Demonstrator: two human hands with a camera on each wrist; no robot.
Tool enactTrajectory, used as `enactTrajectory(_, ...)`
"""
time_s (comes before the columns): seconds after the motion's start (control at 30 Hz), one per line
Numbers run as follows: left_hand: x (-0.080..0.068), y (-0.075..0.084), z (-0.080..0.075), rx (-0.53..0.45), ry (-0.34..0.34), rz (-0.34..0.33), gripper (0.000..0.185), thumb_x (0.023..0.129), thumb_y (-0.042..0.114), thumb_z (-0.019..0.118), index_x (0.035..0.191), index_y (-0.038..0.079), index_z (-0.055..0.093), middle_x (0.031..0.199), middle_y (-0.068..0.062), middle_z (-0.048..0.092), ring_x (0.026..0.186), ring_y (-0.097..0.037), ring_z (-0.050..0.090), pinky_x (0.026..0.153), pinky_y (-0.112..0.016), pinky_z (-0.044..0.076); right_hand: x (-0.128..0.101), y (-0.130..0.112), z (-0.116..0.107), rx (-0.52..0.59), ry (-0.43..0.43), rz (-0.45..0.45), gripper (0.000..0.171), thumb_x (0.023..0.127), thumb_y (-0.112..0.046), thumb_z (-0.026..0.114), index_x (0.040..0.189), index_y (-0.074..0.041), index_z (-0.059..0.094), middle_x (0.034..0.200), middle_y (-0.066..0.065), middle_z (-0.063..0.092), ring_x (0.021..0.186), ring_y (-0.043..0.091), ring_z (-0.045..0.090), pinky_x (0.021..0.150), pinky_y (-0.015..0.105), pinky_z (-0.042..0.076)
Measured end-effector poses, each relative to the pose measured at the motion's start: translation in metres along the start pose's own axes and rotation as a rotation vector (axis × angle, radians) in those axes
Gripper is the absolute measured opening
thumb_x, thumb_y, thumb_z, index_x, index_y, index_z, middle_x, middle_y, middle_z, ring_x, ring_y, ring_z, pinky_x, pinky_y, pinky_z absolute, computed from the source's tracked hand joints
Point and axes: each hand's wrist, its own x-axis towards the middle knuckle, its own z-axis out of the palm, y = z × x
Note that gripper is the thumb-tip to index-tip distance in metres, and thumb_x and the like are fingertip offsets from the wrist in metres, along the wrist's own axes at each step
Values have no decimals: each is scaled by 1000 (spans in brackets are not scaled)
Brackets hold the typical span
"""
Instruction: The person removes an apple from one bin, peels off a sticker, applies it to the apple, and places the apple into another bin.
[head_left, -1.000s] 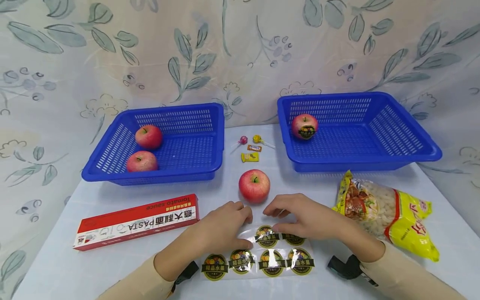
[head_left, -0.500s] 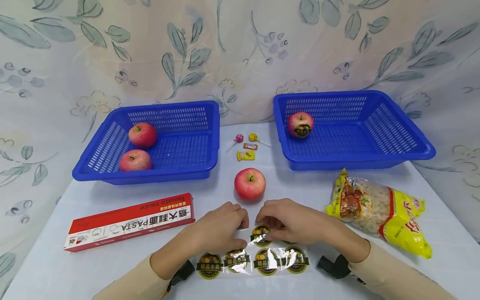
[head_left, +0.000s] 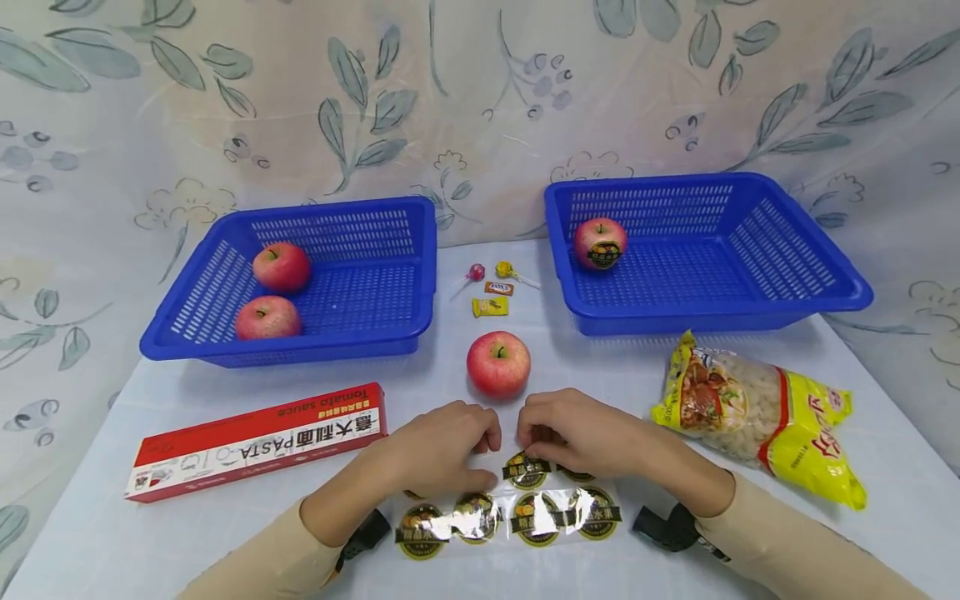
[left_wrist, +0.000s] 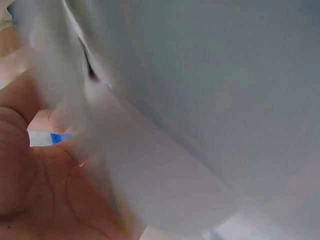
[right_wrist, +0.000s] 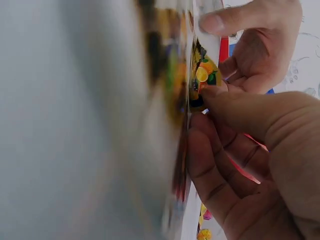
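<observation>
I have the right hand pinching a sticker, likely to peel it; the left hand, grip unclear, perhaps steadies the sheet.

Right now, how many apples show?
4: a back apple and a front apple in the left basket, a stickered apple in the right basket, a loose apple on the table.

Your left hand and right hand hold a clear sheet of round dark stickers, your right pinching one sticker's edge; a red apple sits beyond.
</observation>
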Motion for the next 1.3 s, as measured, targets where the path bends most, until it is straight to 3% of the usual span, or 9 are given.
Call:
enactTrajectory(0.17,1,2,1,-9,-1,18,20,95,32,73,108,23,62,91,12,55,89,-7,51,76,-26,47,0,0,0,-7,-17,-7,15,95,-8,72,90,-20,64,86,-13,57,77,-2,51,71,19,48)
enactTrajectory(0.33,-1,4,2,35,5,21,21,92,27,77,103,25,59,90,11,52,88,-7,50,72,-25,46,-2,0,-1,39,-38,-19,15,97,-6,69,93,-19,63,87,-13,57,77,-2,52,72,19,50)
enactTrajectory(0.53,-5,3,-1,76,-28,56,15,90,21,79,96,26,66,83,13,52,84,-6,49,71,-23,44,-6,1,-5,96,-80,-12,13,100,-8,65,95,-19,62,87,-11,62,75,-2,52,68,18,49)
enactTrajectory(0.73,-11,2,-5,18,-78,36,17,88,20,82,94,26,66,77,17,55,75,-1,53,70,-23,47,-12,0,-13,153,-87,29,11,103,-11,62,97,-20,60,87,-11,67,72,-2,55,66,19,50)
enactTrajectory(0.9,-17,-1,-10,-51,-103,46,25,89,35,81,107,25,67,86,18,61,79,-1,56,76,-23,49,-13,-3,-17,159,-33,41,8,104,-15,63,100,-22,61,92,-12,68,84,2,64,72,23,56)
enactTrajectory(1.07,-20,-2,-19,-163,-22,93,26,94,42,74,110,22,70,90,20,66,80,1,61,77,-21,53,-10,-5,-19,125,45,-26,10,101,-12,65,100,-22,63,89,-12,66,86,0,64,72,23,56)
enactTrajectory(1.2,-17,-1,-20,-200,87,159,9,98,30,70,99,21,72,78,20,64,70,1,58,67,-19,51,-5,-8,-19,122,92,-83,11,101,-10,65,100,-20,62,87,-12,64,82,0,63,74,23,57)
enactTrajectory(1.3,-16,-2,-19,-203,150,180,6,99,22,69,94,20,73,75,19,62,67,1,55,64,-19,50,-2,-10,-18,139,125,-86,10,101,-11,66,100,-20,62,87,-13,64,81,1,64,74,23,57)
